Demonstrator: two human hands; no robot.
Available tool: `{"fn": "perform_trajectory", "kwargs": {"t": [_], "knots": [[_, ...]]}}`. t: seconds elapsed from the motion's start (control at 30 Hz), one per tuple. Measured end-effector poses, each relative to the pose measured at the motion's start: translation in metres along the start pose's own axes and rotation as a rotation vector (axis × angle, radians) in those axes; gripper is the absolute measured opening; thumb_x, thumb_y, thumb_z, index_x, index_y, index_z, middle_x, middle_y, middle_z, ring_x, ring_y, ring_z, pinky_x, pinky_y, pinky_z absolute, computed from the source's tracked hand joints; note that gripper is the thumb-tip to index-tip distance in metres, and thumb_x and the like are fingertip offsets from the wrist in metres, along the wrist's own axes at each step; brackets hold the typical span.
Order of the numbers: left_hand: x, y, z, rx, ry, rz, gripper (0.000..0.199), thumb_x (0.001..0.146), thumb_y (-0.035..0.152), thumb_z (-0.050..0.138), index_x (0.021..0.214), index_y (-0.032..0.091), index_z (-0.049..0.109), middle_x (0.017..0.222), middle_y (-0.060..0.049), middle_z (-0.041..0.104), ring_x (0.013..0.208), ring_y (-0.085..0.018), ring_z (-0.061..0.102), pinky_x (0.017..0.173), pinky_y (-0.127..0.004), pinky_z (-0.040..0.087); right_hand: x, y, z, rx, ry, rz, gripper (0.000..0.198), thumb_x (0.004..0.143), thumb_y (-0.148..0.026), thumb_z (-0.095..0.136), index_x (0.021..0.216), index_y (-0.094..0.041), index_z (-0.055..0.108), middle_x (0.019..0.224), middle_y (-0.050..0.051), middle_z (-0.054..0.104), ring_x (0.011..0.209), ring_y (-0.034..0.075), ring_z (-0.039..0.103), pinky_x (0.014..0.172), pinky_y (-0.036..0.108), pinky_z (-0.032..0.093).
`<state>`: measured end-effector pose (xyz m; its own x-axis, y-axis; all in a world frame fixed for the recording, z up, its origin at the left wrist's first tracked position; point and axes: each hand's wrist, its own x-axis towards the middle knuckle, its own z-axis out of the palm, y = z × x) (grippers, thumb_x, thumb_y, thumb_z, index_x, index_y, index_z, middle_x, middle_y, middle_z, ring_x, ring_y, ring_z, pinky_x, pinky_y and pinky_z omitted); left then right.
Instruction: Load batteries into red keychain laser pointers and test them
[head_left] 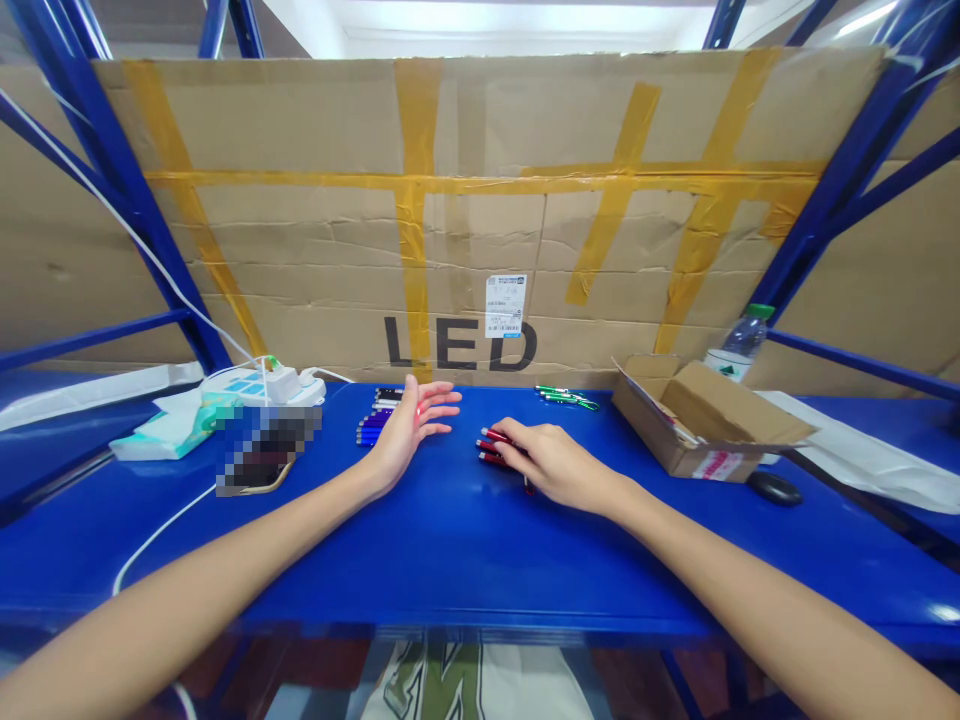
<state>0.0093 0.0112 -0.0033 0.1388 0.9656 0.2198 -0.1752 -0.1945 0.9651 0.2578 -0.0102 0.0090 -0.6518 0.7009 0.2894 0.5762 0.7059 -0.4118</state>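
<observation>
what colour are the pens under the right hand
The pens under the right hand are dark red, seen best in the head view.

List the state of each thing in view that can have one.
Left hand: open, fingers extended
Right hand: curled, grasping
Red pens: held in right hand
Blue pens: lying side by side
Green pens: lying
Cardboard box: open
Plastic bottle: capped
Smartphone: lying, screen obscured

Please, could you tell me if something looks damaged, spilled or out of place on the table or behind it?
Nothing looks spilled. The cardboard behind the table is creased and patched with yellow tape, some strips slanting, so it looks worn. The green pens lie less evenly than the blue pens.
</observation>
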Motion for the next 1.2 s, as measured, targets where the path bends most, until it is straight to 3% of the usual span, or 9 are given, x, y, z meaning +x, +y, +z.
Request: {"fn": "perform_trajectory", "kwargs": {"t": [0.17, 0.43, 0.63, 1.2], "knots": [[-0.0014, 0.0026, -0.0001, -0.018, -0.036, 0.000, 0.077, 0.100, 0.084, 0.036, 0.129, 0.019, 0.066, 0.142, -0.017, 0.070, 0.131, -0.033, 0.065, 0.099, -0.041, 0.054, 0.0000, -0.0017, -0.0039, -0.020, 0.021, 0.023, 0.019, 0.114, -0.036, 0.043, 0.111, -0.024, 0.058, 0.110, 0.007, 0.081, 0.086, 0.022, 0.076, 0.073, 0.030, 0.048], [-0.0010, 0.0030, -0.0003, -0.026, -0.055, 0.007, 0.080, 0.098, 0.086, 0.036, 0.129, 0.018, 0.067, 0.140, -0.019, 0.071, 0.133, -0.035, 0.064, 0.102, -0.044, 0.054, -0.0014, -0.0013, -0.0026, -0.106, -0.082, -0.020, 0.022, 0.115, -0.034, 0.041, 0.119, -0.022, 0.059, 0.101, 0.006, 0.078, 0.081, 0.021, 0.073, 0.074, 0.030, 0.047], [-0.0012, 0.0037, -0.0001, -0.024, -0.054, 0.013, 0.080, 0.099, 0.086, 0.035, 0.128, 0.019, 0.068, 0.139, -0.017, 0.072, 0.131, -0.034, 0.065, 0.102, -0.044, 0.054, -0.0041, -0.0038, 0.0004, -0.099, -0.099, -0.091, 0.024, 0.115, -0.030, 0.037, 0.130, -0.022, 0.055, 0.114, 0.010, 0.075, 0.095, 0.024, 0.073, 0.083, 0.035, 0.051], [-0.0014, 0.0040, -0.0002, -0.053, -0.052, 0.021, 0.082, 0.098, 0.086, 0.035, 0.127, 0.017, 0.068, 0.137, -0.019, 0.073, 0.130, -0.035, 0.066, 0.100, -0.043, 0.055, -0.0042, -0.0065, -0.0015, -0.110, -0.102, -0.123, 0.021, 0.113, -0.025, 0.040, 0.125, -0.021, 0.057, 0.110, 0.010, 0.074, 0.093, 0.024, 0.071, 0.083, 0.035, 0.050]]}}
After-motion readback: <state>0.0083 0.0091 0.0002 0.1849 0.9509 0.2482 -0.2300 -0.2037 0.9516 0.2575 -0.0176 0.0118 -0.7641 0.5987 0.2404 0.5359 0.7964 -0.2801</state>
